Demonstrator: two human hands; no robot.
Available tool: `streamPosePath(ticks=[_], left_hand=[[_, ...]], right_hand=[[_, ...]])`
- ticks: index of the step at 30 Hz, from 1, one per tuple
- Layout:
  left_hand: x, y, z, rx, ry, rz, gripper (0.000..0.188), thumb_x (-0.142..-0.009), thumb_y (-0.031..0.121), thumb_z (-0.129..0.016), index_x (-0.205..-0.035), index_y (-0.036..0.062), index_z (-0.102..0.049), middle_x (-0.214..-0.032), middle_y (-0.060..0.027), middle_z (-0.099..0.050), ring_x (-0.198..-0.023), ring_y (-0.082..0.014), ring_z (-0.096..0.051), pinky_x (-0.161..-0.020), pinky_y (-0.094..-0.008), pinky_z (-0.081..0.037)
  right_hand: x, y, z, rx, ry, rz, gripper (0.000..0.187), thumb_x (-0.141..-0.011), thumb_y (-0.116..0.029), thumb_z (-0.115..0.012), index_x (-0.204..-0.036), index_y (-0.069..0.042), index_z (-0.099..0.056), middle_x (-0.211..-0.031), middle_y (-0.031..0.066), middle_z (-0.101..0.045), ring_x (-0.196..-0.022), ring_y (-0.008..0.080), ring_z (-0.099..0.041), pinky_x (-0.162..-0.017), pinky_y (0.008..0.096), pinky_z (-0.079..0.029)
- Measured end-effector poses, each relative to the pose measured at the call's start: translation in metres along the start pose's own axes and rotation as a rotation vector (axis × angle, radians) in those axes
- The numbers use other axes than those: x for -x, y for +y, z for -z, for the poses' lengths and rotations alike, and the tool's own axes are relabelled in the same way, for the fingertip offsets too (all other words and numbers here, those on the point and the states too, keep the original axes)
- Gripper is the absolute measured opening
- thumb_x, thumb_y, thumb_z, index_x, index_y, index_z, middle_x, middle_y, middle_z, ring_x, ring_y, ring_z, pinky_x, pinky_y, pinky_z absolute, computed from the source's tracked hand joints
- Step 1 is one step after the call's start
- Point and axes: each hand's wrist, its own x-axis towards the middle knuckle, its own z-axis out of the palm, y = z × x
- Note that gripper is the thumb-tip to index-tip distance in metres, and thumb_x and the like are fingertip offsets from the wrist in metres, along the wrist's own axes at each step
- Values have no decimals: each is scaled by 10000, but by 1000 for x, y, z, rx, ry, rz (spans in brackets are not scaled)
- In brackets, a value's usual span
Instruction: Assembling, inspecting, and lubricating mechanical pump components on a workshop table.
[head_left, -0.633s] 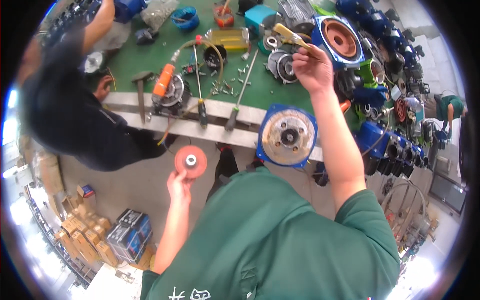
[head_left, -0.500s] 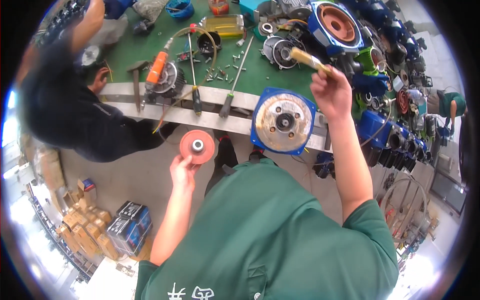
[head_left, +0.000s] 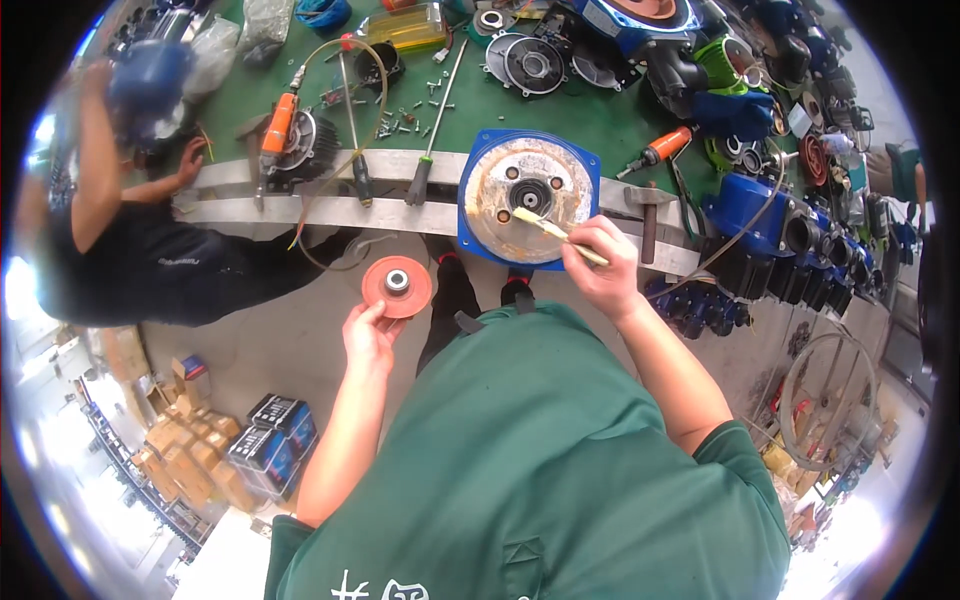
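Note:
My right hand (head_left: 602,262) grips the handle of a small paintbrush (head_left: 556,232). Its pale bristles lie over the worn metal face of a blue square pump housing (head_left: 588,170), just below the dark shaft hub at the centre; whether they touch cannot be made out. Several bolt holes ring that hub. Off to the left, my left hand (head_left: 370,335) holds a reddish-brown disc-shaped impeller (head_left: 376,284) by its lower edge, fingers underneath and thumb on top. A metal ring sits in the impeller's middle, facing up.
An orange power tool (head_left: 279,125) leans on a motor part at the left, with screwdrivers (head_left: 419,178) beside it. A hammer (head_left: 649,225) and another orange tool (head_left: 662,148) lie right of the housing. A co-worker's arm (head_left: 160,187) reaches in from the left.
My right hand has come down and left with the paintbrush, from above the bench to the housing's face. My left hand still holds the impeller in nearly the same place.

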Motion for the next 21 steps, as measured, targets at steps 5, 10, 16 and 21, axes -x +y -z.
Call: streamPosePath(ticks=[5, 10, 16, 21], left_hand=[[4, -1, 2, 8, 40, -15, 232, -902, 88, -600, -1101, 41, -490, -1117, -139, -604, -1042, -298, -628, -914, -473, -515], [6, -1, 1, 42, 61, -27, 321, -919, 74, -575, -1200, -37, -468, -1166, -197, -585, -1070, -332, -624, -951, -475, -498], [5, 4, -5, 57, 58, -19, 325, -918, 69, -572, -1205, -44, -471, -1171, -199, -585, -1071, -334, -623, -948, -473, -503], [6, 11, -5, 49, 11, -46, 278, -915, 66, -580, -1164, -14, -487, -1141, -166, -592, -1043, -305, -626, -921, -470, -517]], right_hand=[[-6, 11, -3, 165, 17, 82, 148, -685, 25, -717, -798, -31, -638, -764, 110, -608, -689, 286, -614, -618, 368, -513], [-19, 6, 10, 205, -3, 82, 124, -681, 16, -710, -764, -36, -633, -730, 97, -591, -679, 283, -603, -610, 366, -505], [-37, 4, 7, 68, -196, -15, 115, -685, 10, -702, -745, -30, -613, -744, 105, -591, -692, 290, -606, -631, 363, -495], [-58, 19, 20, 164, -188, -93, 76, -718, -33, -677, -743, -14, -608, -727, 113, -587, -663, 284, -604, -617, 357, -493]])
